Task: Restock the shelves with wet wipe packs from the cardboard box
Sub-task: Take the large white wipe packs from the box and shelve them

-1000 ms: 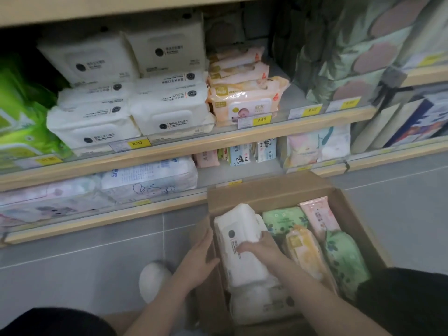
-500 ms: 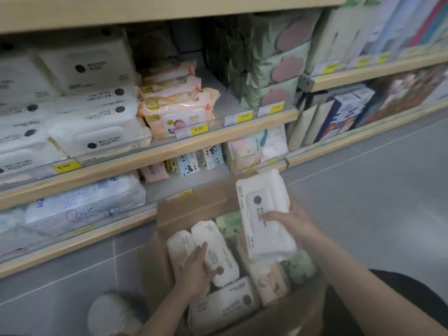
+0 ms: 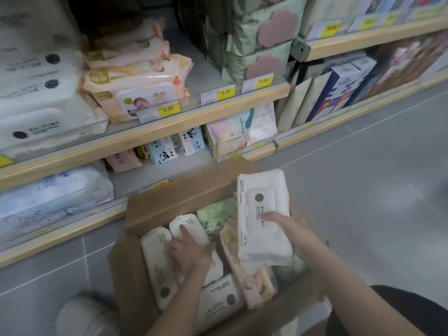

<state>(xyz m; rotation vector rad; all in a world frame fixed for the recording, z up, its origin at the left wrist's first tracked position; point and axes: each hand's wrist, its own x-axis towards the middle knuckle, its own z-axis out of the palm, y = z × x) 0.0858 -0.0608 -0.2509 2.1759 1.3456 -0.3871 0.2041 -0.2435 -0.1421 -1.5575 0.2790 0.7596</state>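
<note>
An open cardboard box (image 3: 150,209) stands on the floor before the shelves. My right hand (image 3: 291,229) grips a white wet wipe pack (image 3: 261,234) with a flip lid and holds it upright above the box's right half. My left hand (image 3: 191,251) reaches into the box, its fingers around the second white pack (image 3: 194,229) from the left. Another white pack (image 3: 157,265) stands beside it and one (image 3: 220,301) lies in front. Green packs (image 3: 215,212) and a peach pack (image 3: 252,280) fill the rest of the box.
The wooden shelf (image 3: 145,139) carries white packs (image 3: 43,117) at left, peach baby packs (image 3: 138,88) in the middle, green packs (image 3: 254,44) at right, with yellow price tags. A lower shelf holds small panda packs (image 3: 164,151). My white shoe (image 3: 82,316) is left of the box.
My right hand has lifted the white pack out of the box and holds it over the right side. My left hand moved from the box's outer wall into the box onto a white pack.
</note>
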